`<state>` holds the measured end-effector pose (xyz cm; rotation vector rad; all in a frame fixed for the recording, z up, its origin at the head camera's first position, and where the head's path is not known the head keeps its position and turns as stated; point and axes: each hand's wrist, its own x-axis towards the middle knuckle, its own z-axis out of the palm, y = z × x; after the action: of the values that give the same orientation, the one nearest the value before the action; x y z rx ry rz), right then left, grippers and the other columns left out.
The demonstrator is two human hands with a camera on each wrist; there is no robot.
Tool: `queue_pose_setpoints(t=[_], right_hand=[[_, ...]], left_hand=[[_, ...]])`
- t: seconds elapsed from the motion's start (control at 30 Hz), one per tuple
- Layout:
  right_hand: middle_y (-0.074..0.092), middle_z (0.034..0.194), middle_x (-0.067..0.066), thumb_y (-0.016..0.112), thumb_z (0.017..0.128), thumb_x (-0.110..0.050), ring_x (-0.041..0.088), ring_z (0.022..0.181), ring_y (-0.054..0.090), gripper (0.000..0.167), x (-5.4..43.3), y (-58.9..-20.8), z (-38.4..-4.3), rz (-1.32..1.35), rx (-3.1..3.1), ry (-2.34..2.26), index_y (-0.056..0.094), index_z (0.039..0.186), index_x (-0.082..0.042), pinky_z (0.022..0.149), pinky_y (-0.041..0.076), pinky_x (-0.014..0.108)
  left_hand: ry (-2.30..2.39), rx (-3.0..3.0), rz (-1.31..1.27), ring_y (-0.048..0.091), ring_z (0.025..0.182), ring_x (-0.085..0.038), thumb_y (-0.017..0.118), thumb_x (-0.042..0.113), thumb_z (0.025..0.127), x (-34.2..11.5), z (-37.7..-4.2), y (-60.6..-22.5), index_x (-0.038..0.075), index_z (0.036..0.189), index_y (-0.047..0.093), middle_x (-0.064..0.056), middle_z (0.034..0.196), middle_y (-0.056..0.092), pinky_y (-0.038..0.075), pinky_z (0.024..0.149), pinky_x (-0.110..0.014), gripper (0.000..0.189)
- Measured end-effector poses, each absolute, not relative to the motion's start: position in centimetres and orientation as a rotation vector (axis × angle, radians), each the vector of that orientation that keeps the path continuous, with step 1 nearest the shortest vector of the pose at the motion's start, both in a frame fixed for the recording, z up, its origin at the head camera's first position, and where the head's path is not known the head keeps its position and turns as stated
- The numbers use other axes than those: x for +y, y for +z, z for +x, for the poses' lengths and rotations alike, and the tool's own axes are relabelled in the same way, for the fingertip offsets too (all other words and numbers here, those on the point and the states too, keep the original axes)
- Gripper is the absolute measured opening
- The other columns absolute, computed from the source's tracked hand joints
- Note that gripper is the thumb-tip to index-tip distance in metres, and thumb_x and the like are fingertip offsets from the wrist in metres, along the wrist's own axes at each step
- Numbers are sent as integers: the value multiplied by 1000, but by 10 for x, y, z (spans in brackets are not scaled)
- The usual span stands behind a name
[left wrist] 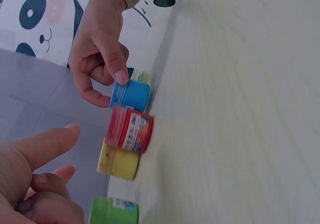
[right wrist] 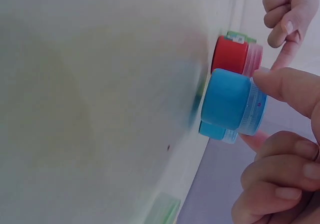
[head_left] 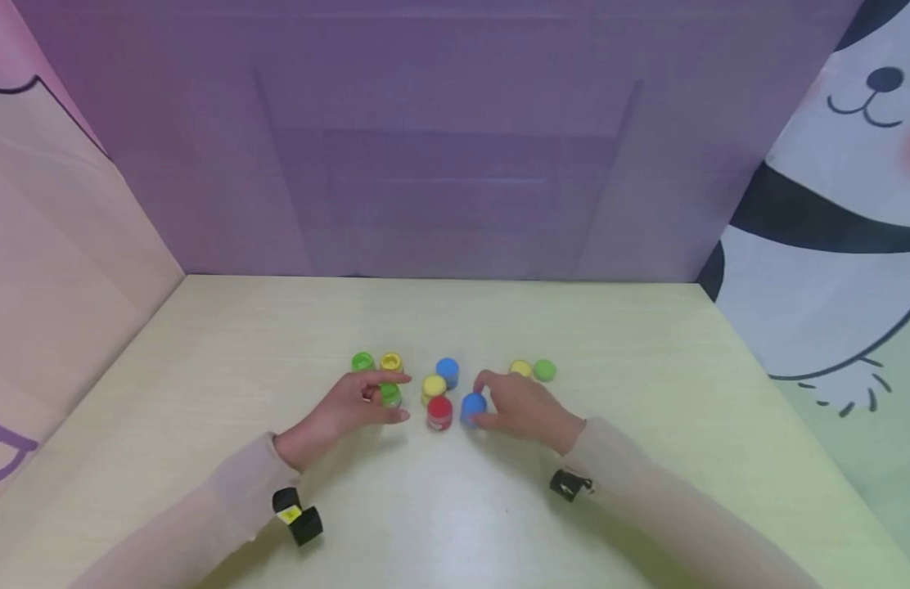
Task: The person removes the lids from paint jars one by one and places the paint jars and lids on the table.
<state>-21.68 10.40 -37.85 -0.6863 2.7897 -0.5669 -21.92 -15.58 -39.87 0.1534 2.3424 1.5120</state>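
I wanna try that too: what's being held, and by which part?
The right grip pinches a blue jar by the sides of its lid. The left grip holds nothing.

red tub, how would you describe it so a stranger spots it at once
On the pale table, look between the left hand and the right hand. The red tub stands there, just in front of a yellow tub and to the left of the blue tub that the right hand pinches. It is the only red one.
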Motion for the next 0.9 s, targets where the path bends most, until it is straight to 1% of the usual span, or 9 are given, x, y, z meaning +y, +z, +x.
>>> queue_pose_setpoints(t=[0.17, 0.37, 0.53, 0.6, 0.8, 0.9], right_hand=[[39, 54, -6, 69, 85, -25, 8, 49, 34, 31, 106, -378, -206, -727, 2769, -561, 56, 108, -10, 47, 28, 20], [39, 53, -8, 69, 85, -26, 5, 47, 33, 30, 105, -379, -195, -821, 2758, -541, 56, 107, -11, 46, 29, 19], [38, 53, -10, 68, 85, -26, 3, 46, 31, 30, 105, -380, -184, -862, 2732, -532, 57, 107, -10, 44, 29, 19], [38, 53, -10, 68, 85, -27, 3, 46, 31, 30, 106, -380, -180, -865, 2718, -531, 56, 107, -11, 44, 28, 18], [42, 55, -9, 68, 85, -27, 4, 48, 35, 29, 106, -378, -172, -864, 2694, -532, 57, 105, -10, 46, 31, 19], [44, 56, -9, 69, 85, -27, 4, 49, 36, 29, 105, -377, -171, -862, 2689, -529, 57, 105, -10, 46, 32, 19]], left_hand=[[1504, 2319, 198, 35, 58, -15, 77, 19, 78, -146, -211, -396, 15, 120, 63, 1, 60, 37, 33, 57, -28, 45], [1501, 2248, 346, 34, 55, -14, 76, 18, 79, -131, -198, -396, 14, 117, 65, 2, 59, 36, 31, 53, -24, 39], [1542, 2139, 473, 35, 56, -13, 74, 14, 80, -119, -188, -400, 5, 116, 63, 2, 60, 38, 31, 53, -21, 38], [1547, 2104, 498, 36, 57, -12, 74, 13, 81, -115, -186, -402, 4, 116, 63, 2, 61, 39, 31, 53, -20, 38], [1477, 2111, 520, 39, 57, -12, 75, 13, 79, -106, -179, -410, 8, 115, 64, 1, 61, 43, 33, 52, -20, 38], [1450, 2133, 536, 41, 56, -12, 76, 12, 77, -102, -178, -413, 8, 114, 63, 1, 61, 46, 34, 52, -20, 40]])
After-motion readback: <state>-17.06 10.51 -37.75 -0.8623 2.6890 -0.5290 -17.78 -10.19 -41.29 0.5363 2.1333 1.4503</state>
